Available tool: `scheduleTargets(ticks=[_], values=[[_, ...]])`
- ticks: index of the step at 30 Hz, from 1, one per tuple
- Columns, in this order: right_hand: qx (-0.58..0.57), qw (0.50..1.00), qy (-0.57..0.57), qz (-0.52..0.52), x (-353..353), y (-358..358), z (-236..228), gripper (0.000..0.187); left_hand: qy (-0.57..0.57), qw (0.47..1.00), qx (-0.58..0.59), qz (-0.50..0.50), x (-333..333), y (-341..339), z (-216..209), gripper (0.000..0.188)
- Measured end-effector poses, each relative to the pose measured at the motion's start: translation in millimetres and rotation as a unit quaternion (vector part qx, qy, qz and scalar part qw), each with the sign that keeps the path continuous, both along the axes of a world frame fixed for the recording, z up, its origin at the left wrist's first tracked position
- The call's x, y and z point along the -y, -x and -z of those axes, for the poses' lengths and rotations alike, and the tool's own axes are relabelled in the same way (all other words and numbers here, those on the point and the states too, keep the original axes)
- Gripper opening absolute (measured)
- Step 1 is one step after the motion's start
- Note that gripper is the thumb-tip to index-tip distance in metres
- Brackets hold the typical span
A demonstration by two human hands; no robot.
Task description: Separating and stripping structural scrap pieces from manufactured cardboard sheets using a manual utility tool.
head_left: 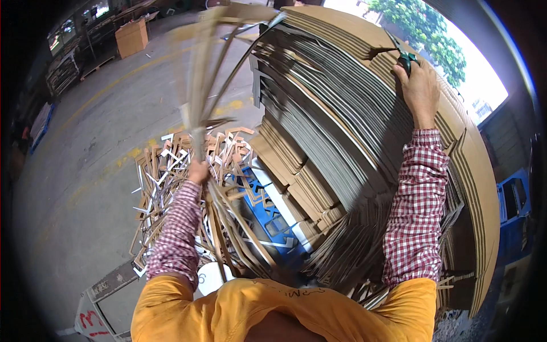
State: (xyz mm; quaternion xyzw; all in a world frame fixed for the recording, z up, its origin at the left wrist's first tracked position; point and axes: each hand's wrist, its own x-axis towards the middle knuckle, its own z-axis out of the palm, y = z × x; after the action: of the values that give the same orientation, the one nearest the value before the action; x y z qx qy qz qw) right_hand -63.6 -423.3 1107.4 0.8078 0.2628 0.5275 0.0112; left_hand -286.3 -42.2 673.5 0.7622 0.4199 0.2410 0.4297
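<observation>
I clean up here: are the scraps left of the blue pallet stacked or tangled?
Tangled: the scraps crisscross, their ends jutting every way.

Three markings showing. Red hand-painted strokes [93, 323] are standing on the pale end of a grey metal frame [109, 286] at lower left, running big and rough. A single dark character [201, 279] is sitting on a white round object [211, 272], near its left edge, by the person's left sleeve. Dark lettering [296, 292] is running across the yellow shirt [250, 305] near the collar; folds are breaking it up, so the full wording isn't coming through.
</observation>
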Motion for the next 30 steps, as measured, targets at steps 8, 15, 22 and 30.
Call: scheduleTargets(ticks=[8, 15, 22, 30], values=[[-0.178, 0.962, -0.037, -0.206, 47.4, -41.3, -1.1, 0.034, -0.095, 0.976, -0.186, 0.061, -42.6, -53.8, 6.7, 0.058], [-0.071, 0.976, -0.116, -0.168, 150.3, 123.1, -14.9, 0.024, -0.024, 0.963, -0.024, 0.268, 71.4, -91.5, -43.2, 0.046], [-0.006, 0.979, -0.175, -0.100, 180.0, 141.2, 8.8, 0.022, 0.092, 0.782, 0.186, 0.587, 302.4, -96.5, -279.3, 0.023], [-0.067, 0.946, -0.291, -0.128, 156.9, 128.0, 131.4, 0.022, 0.311, 0.693, 0.298, 0.578, 397.8, -119.7, -300.7, 0.066]])
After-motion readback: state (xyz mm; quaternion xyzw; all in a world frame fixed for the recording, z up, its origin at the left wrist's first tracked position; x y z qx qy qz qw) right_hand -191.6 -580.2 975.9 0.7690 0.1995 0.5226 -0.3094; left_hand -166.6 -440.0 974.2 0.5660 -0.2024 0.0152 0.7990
